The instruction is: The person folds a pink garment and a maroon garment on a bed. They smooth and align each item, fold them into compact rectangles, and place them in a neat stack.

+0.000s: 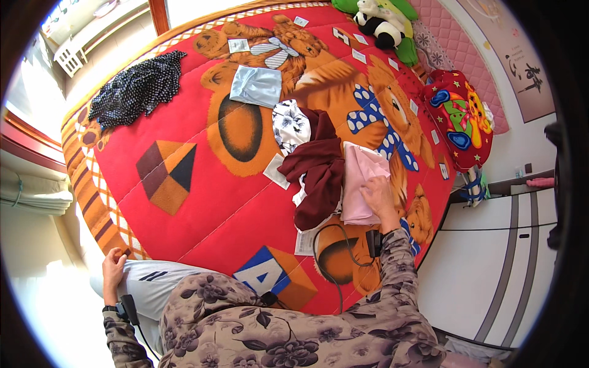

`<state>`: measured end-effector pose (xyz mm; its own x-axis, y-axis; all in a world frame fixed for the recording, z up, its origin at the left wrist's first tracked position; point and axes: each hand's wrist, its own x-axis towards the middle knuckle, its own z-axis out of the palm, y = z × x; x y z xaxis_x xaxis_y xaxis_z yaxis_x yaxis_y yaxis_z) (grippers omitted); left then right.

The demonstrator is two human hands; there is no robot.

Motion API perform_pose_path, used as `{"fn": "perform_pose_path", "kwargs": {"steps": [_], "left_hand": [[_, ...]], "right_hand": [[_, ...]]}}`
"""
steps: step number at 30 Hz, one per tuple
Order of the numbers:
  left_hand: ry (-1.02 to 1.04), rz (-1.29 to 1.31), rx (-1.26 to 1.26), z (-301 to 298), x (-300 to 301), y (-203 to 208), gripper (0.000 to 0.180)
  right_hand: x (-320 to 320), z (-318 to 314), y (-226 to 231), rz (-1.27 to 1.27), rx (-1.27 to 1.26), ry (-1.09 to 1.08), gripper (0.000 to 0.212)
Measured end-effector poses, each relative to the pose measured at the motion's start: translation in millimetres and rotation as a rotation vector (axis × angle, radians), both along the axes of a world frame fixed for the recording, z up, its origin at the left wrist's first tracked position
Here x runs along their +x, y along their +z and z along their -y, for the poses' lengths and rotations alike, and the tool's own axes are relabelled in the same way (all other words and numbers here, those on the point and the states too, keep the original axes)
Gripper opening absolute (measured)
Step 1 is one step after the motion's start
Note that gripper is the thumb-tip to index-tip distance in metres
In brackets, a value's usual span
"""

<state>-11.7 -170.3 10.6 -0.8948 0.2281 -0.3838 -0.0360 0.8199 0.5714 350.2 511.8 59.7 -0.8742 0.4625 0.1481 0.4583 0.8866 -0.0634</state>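
My right hand (375,195) is on a folded pink cloth (357,208) on the bed, fingers curled onto its upper right part. My left hand (113,270) is beside my left knee at the bed's edge, its fingers curled; whether the small dark patch at its fingertips is a held thing is unclear. Touching the pink cloth on its left is a crumpled dark maroon garment (319,161). A white cloth with dark flowers (291,126) lies at its upper end. Farther off is a folded light blue cloth (256,86).
A red quilt (202,233) with bear pictures covers the bed. A black dotted garment (140,87) lies far left. Small white packets (277,170) are scattered about. A panda toy (383,27) and a red cushion (459,119) sit far right. Thin black cables (316,251) run from my wrists.
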Motion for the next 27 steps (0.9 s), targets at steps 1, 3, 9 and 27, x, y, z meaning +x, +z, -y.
{"fn": "perform_pose_path", "kwargs": {"steps": [1, 3, 9, 27], "left_hand": [[-0.007, -0.010, -0.020, 0, 1, 0, 0.029], [-0.009, 0.002, -0.026, 0, 2, 1, 0.027], [-0.060, -0.022, -0.053, -8, 3, 7, 0.025], [-0.081, -0.081, -0.145, -11, 8, 7, 0.026]], "right_hand": [[3, 5, 4, 0.122, 0.018, -0.086, 0.018], [14, 9, 14, 0.338, 0.077, -0.180, 0.017], [32, 14, 34, 0.586, 0.268, -0.741, 0.022], [-5, -34, -22, -0.097, -0.103, -0.490, 0.031]]}}
